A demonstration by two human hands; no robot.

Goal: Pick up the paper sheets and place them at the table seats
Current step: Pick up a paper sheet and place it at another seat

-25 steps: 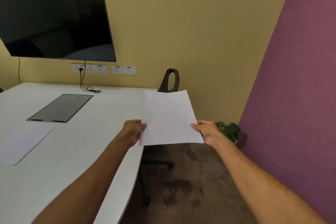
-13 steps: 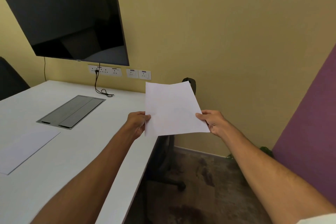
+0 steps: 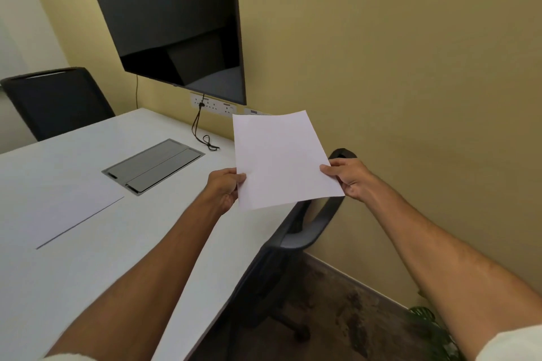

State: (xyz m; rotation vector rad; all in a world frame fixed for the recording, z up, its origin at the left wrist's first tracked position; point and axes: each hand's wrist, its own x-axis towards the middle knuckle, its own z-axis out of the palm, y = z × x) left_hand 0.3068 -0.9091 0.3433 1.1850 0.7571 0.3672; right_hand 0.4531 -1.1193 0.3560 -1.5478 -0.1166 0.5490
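**Ana:** Where is the paper?

**Me:** I have the paper sheet up in the air at 12 o'clock, over the right edge of the table. It does not touch the table. I cannot tell if it is one sheet or a few.

**Ana:** How do the hands hold it?

**Me:** The left hand pinches the left edge, at about 8 o'clock on the sheet. The thumb is on top and the other fingers are curled below. The right hand pinches the right edge at about 4 o'clock, the same way.

**Ana:** Is it hard to hold?

**Me:** No. I think it is very light and thin. It bends and flops, so a hand on each side keeps it flat. A hard squeeze would crease it, and a quick swing could make it flap or slip out. A soft pinch near the edges is best.

**Ana:** Where should it go?

**Me:** I think at the seat by the black chair at 1 o'clock. Another sheet lies flat on the table at 10 o'clock, just beside the grey lid.
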